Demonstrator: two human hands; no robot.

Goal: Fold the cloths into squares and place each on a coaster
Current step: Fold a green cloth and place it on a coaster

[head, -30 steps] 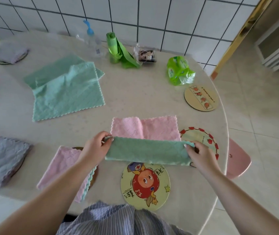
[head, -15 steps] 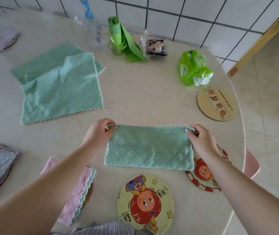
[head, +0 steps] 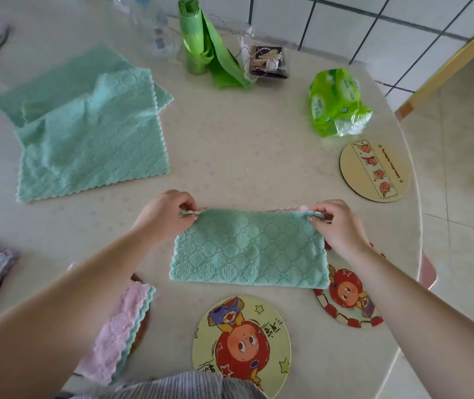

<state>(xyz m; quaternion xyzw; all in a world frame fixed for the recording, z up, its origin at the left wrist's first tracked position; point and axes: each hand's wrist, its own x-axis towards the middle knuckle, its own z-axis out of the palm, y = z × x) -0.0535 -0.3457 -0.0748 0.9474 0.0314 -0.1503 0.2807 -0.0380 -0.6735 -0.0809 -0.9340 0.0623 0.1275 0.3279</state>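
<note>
At centre frame the folded green cloth (head: 248,250) lay flat on the table (head: 238,145), its right end overlapping a red-rimmed coaster (head: 348,300). The left hand (head: 166,216) pinched its upper left corner and the right hand (head: 338,223) its upper right, each grip clamped on the edge. Another coaster (head: 241,345) sat just below the cloth.
</note>
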